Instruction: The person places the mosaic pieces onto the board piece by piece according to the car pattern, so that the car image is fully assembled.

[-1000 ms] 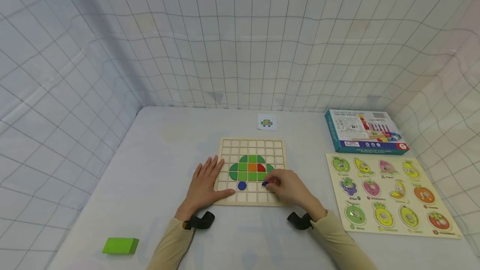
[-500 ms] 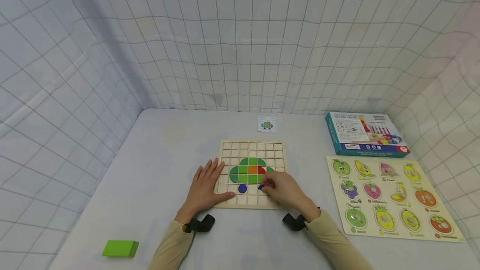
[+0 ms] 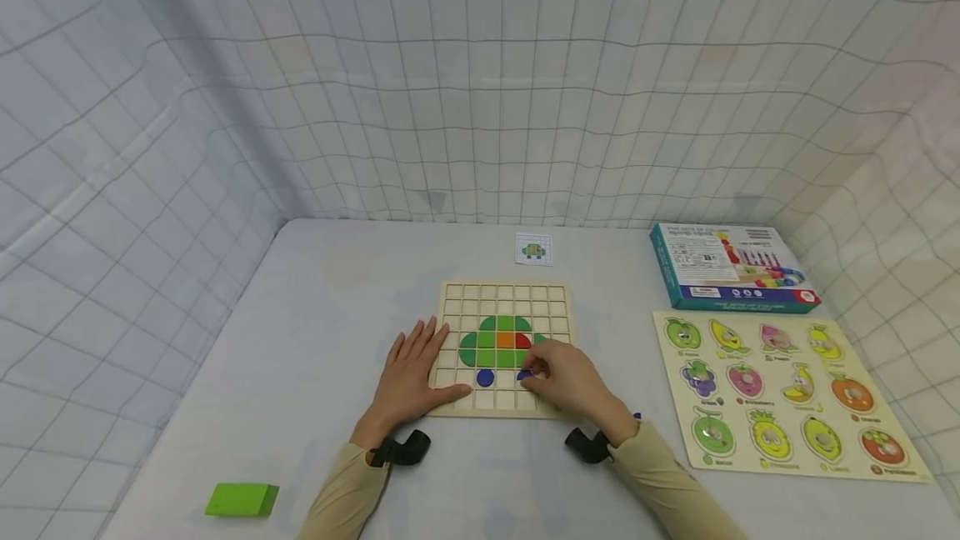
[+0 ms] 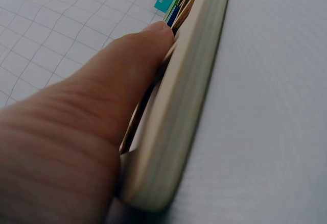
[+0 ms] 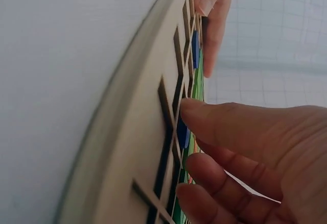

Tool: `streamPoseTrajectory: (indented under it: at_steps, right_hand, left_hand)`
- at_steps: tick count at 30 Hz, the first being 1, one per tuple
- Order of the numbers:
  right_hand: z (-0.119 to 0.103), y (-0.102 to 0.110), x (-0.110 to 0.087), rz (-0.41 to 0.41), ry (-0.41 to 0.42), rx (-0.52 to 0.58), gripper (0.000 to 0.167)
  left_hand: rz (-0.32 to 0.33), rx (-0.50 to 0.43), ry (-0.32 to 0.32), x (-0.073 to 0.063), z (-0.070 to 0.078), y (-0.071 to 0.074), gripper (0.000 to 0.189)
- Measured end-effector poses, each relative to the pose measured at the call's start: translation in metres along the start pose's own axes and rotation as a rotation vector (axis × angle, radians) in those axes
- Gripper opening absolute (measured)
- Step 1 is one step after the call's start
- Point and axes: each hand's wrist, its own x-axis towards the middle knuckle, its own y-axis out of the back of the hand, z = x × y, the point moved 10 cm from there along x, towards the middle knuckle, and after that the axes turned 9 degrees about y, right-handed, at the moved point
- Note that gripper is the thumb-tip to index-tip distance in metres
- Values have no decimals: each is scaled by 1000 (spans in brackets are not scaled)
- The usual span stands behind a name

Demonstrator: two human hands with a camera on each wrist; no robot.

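A square wooden grid board [image 3: 457,304] lies on the white table, its middle cells filled with green, orange and red flat pieces. Below these, a blue disc [image 3: 485,377] sits in a cell. My left hand [image 3: 408,382] rests flat over the board's left side, fingers straight, thumb along the lower left cells; the left wrist view shows the thumb [image 4: 127,55] on the board's edge. My right hand [image 3: 570,377] holds a second blue disc [image 3: 522,375] in a cell to the right, between thumb and fingers. In the right wrist view, the thumb [image 5: 214,119] touches that disc [image 5: 182,133].
A small pattern card [image 3: 534,249] lies beyond the board. On the right are a teal-edged toy box [image 3: 735,267] and a fruit puzzle board [image 3: 750,394]. A green block [image 3: 242,499] lies at the front left. Something small and blue [image 3: 637,416] shows beside my right wrist.
The right hand has shifted slightly left, and the blue disc, earlier tilted between its fingers, now lies flat in the cell. My left hand keeps its place on the board.
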Motion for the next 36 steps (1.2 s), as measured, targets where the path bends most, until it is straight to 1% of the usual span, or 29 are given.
streamPoseTrajectory:
  at_steps: [4,7,14,21,25,30,33,36]
  right_hand:
    - [-1,0,1,17,5,-35,12]
    - [-2,0,2,22,-1,-52,14]
    - [-2,-1,3,9,-28,-51,15]
    - [-2,-2,3,17,-25,-59,15]
    - [-2,-2,3,23,-22,-57,16]
    - [-2,-2,1,5,-27,-43,15]
    - [0,1,-3,-14,-39,-29,14]
    - [3,9,-9,-17,-49,-15,11]
  left_hand:
    - [23,-7,-11,-1,0,2,100]
    - [29,-9,-15,-1,0,3,99]
    - [24,-16,-6,-2,-1,3,99]
    - [35,-14,-13,-2,-1,3,99]
    - [31,-18,-13,-2,0,4,98]
    - [26,-17,-13,-2,0,3,98]
    - [25,-21,-13,-1,0,3,98]
    - [28,-23,-17,-1,1,2,99]
